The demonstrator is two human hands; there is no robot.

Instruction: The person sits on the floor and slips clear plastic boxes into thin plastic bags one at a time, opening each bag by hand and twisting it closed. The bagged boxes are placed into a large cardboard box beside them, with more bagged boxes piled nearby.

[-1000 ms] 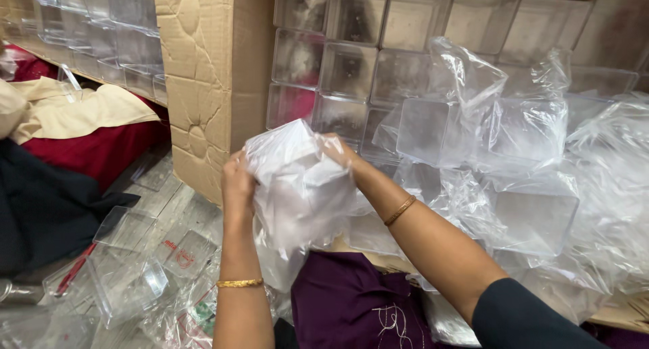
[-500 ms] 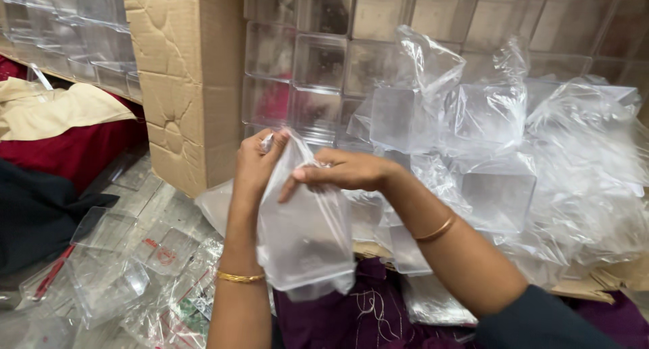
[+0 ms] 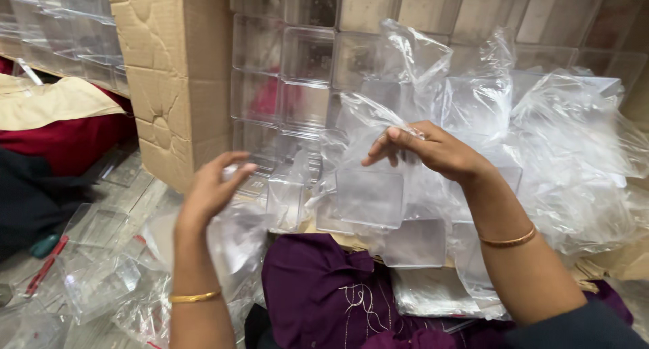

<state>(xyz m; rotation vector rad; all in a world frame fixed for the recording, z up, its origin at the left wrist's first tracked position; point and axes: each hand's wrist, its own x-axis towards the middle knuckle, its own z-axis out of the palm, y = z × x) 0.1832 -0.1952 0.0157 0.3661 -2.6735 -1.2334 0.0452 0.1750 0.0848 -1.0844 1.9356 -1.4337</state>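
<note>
Head view: right hand pinches plastic bag; left hand hovers open.

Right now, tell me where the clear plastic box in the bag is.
Head view, centre: the clear box hangs in a plastic bag pinched by the right hand, above the purple cloth, right of the left hand.

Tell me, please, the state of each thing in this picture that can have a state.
Left hand: open, fingers curled, holding nothing.
Right hand: pinching the top of the clear plastic bag.
Clear plastic bag: crumpled, lifted, with a clear square plastic box inside.
Brown cardboard carton: upright, its surface dented.
Stacked clear plastic boxes: piled in rows; whether empty, cannot tell.
</note>
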